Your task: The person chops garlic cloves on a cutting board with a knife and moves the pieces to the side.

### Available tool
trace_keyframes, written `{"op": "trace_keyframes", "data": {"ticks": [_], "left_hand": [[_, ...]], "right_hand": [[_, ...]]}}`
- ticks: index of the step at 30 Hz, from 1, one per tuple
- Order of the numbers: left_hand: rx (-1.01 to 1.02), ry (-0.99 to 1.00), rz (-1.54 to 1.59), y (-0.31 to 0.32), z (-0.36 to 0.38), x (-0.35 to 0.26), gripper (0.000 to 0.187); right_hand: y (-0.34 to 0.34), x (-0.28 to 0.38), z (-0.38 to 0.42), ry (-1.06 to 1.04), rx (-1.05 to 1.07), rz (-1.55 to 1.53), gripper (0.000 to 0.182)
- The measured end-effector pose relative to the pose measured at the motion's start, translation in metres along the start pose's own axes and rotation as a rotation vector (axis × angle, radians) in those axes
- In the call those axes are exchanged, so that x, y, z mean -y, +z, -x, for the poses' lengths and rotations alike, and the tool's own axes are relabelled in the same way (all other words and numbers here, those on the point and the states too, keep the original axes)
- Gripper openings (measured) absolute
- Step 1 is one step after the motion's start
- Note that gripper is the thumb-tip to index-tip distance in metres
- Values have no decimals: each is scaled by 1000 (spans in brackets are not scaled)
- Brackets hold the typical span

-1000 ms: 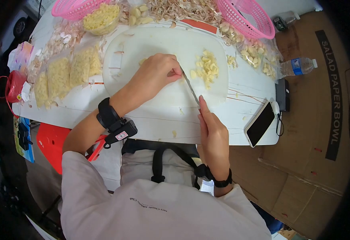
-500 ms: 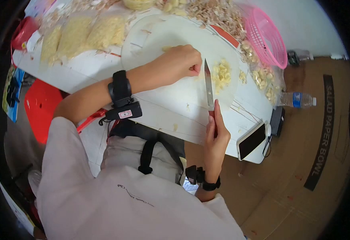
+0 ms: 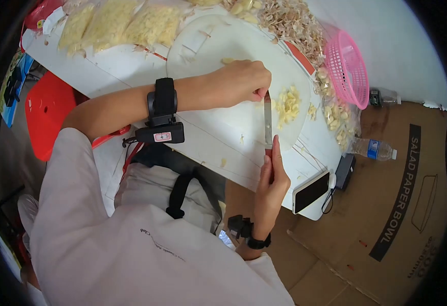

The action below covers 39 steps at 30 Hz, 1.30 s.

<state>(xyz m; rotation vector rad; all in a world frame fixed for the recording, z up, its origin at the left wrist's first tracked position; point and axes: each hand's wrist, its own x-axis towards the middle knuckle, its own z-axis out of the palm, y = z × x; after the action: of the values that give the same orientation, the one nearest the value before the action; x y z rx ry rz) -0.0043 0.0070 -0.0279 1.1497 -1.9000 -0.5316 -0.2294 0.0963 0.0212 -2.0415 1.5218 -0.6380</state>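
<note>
My right hand [image 3: 272,176] grips a knife [image 3: 268,122] by its reddish handle, index finger stretched along it. The blade points away from me, its tip beside the fingers of my left hand [image 3: 251,84]. That hand is closed in a pinch over the round white cutting board [image 3: 254,46]; what its fingers hold is mostly hidden. A pile of sliced garlic [image 3: 287,108] lies on the board just right of the blade. One pale garlic piece [image 3: 227,60] sits on the board beyond my left wrist.
Bags of pale chopped garlic [image 3: 152,24] stand at the back left. Garlic skins [image 3: 291,23] are heaped behind the board. At right are a pink basket [image 3: 347,69], a bag of peeled cloves [image 3: 337,120], a water bottle [image 3: 374,149] and a phone [image 3: 311,192]. A red stool [image 3: 50,115] is at left.
The knife blade has come closer to my left hand, its tip now at the fingers. The whole view has shifted and turned slightly.
</note>
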Motion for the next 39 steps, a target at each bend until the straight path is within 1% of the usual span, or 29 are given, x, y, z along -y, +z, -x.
{"op": "trace_keyframes", "data": {"ticks": [5,7,8,10,12,14,16,18,20,21,23,26,27,29,31,32,34,35,39], "left_hand": [[37,-23,-9,-1,-2,-1,13],[22,-12,-5,1,-2,0,13],[8,-2,1,1,-2,1,12],[7,0,11,1,-1,1,13],[6,3,18,-1,-2,-2,13],[47,-98,-15,-3,-4,-7,10],[56,-108,-5,-4,-4,-9,10],[63,-118,6,-4,-4,-8,10],[29,-62,-32,-3,-3,-7,10],[29,-62,-29,-1,-2,-4,10],[-9,20,15,2,0,2,16],[-44,58,19,4,2,6,15],[-42,66,19,3,1,4,15],[25,-37,7,-1,-2,0,12],[26,-28,4,-2,-2,-1,11],[26,-28,2,-2,-2,-1,10],[23,-2,-15,-3,-2,0,9],[23,22,-27,-3,-2,0,9],[-20,-26,-101,-6,-2,-10,11]], "right_hand": [[-1,2,-2,1,23,29,43],[1,-3,-1,-70,-34,22,41],[1,-2,-1,-71,-33,23,41],[-2,3,-1,10,22,29,41],[-1,4,0,8,19,27,41],[0,5,-1,6,15,25,41],[2,6,-1,-46,-11,49,43],[1,11,-2,-21,4,49,41],[1,13,-4,5,19,49,40],[3,13,-6,-16,25,60,40],[7,12,-10,-32,25,73,39],[16,11,-17,-81,11,109,39],[19,12,-18,-71,8,136,40],[20,7,-18,-62,-4,165,40],[21,0,-18,-17,2,11,40],[18,-4,-19,-22,-1,11,40],[8,-11,-16,67,41,-121,40],[6,-11,-13,111,26,-180,40],[-3,-5,-5,191,-46,-174,42]]}}
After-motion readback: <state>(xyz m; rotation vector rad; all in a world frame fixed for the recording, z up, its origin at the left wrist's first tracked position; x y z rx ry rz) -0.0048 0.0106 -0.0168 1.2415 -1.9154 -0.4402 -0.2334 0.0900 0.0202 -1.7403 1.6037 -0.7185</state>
